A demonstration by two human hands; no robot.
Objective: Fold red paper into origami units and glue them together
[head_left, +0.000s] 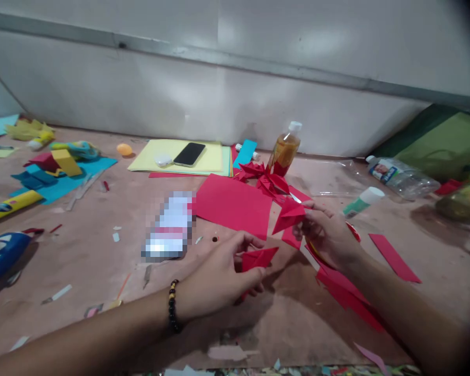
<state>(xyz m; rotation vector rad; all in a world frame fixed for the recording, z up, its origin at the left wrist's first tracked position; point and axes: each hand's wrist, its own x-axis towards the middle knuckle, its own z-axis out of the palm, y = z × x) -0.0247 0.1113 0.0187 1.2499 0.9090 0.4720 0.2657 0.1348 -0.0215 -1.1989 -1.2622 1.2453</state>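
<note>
My left hand (229,269), with a beaded bracelet (173,305) at the wrist, grips a small folded red paper piece (260,257) between thumb and fingers. A second folded red paper piece (289,215), pointed at its lower left, is pinched in my right hand (329,230). The two pieces are apart, both held above the table. Beyond them lies a large red paper sheet (235,201), with a cluster of folded red paper shapes (264,180) at its far right corner. Red paper strips (344,292) lie under and beside my right forearm.
A phone with a blurred screen (168,230) lies left of the red sheet. Behind are yellow paper (152,156) with a black phone (190,154), and a bottle of amber liquid (285,149). A glue stick (364,202) and clear plastic bottle (403,176) are at right.
</note>
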